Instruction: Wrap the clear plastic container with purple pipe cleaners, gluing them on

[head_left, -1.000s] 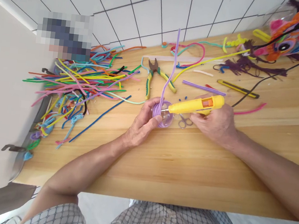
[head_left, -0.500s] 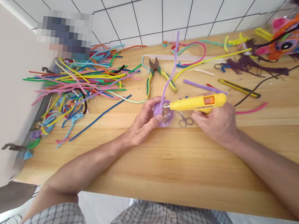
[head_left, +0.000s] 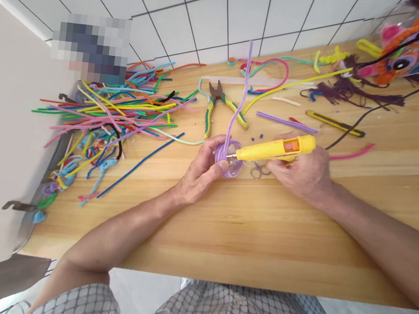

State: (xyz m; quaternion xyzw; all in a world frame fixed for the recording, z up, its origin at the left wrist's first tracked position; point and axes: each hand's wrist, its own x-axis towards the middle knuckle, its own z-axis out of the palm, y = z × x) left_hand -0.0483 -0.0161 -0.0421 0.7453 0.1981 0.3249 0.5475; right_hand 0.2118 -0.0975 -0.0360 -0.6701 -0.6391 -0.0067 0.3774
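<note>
My left hand [head_left: 200,171] is closed around a small clear round shell [head_left: 233,167] wound with a lilac pipe cleaner [head_left: 243,88], whose free end rises toward the wall. My right hand [head_left: 304,174] grips a yellow glue gun [head_left: 276,148], its nozzle touching the lilac winding on the shell. Small scissors [head_left: 258,169] lie on the wooden table [head_left: 254,227] just under the gun.
A heap of coloured pipe cleaners [head_left: 112,108] covers the table's left side. Green-handled pliers [head_left: 217,105] lie behind the shell. A yellow utility knife [head_left: 334,123], a black cord [head_left: 385,104] and a colourful pipe-cleaner figure [head_left: 406,53] sit at the right rear.
The glue gun tip shifted slightly along the lilac winding, lifting a little and then coming back down. My left hand kept its hold on the shell.
</note>
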